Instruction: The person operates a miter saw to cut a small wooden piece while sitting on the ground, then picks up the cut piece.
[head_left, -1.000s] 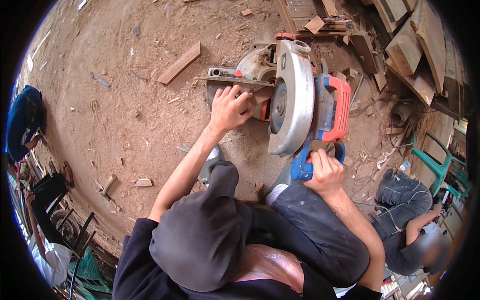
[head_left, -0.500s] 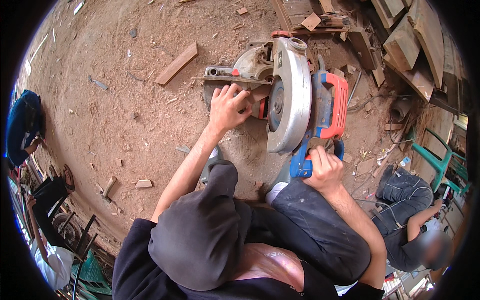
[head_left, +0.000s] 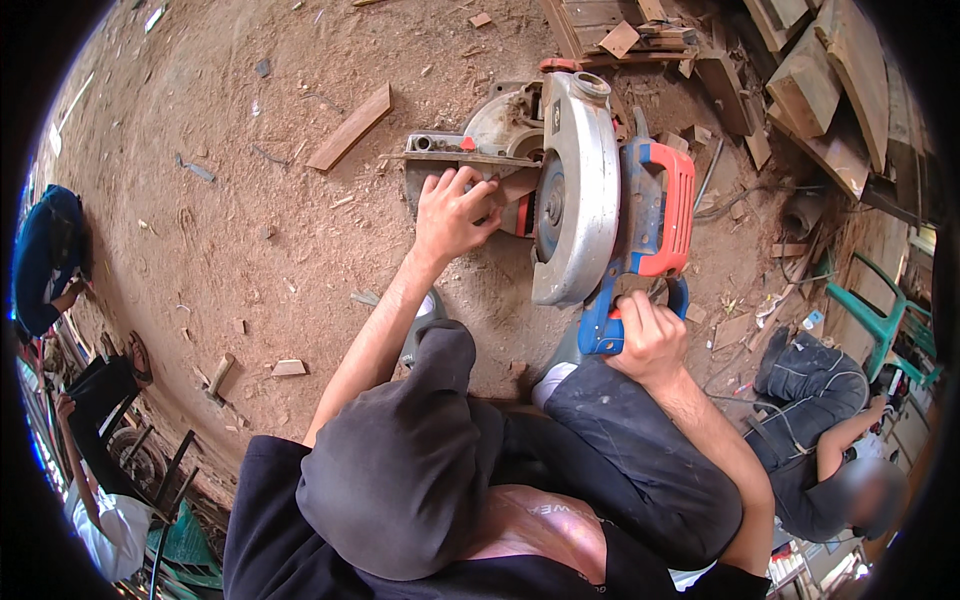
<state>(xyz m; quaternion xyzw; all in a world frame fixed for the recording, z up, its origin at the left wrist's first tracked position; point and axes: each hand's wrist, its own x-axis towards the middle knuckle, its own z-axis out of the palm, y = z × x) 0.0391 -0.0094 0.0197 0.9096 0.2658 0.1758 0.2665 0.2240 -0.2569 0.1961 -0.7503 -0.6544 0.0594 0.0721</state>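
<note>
A miter saw (head_left: 578, 200) with a silver blade guard and a red and blue motor stands on the dirt in front of me. My right hand (head_left: 648, 340) is wrapped round its blue handle (head_left: 597, 328). Curled fingers of my left hand (head_left: 455, 213) press a small brown wood piece (head_left: 517, 186) against the saw's metal fence (head_left: 470, 157), just left of the blade. Part of that wood is hidden under my fingers and behind the guard. The round blade (head_left: 551, 200) shows inside the guard, close to my left hand.
A loose plank (head_left: 350, 127) lies on the dirt beyond the saw's left side, and a hammer (head_left: 219, 378) lies nearer left. Stacked boards (head_left: 830, 90) fill the far right. A co-worker (head_left: 820, 440) sits at right by a green chair (head_left: 870, 320); other people are at left.
The view has shifted very slightly. Both hands, the saw and the wood piece keep the same places relative to each other.
</note>
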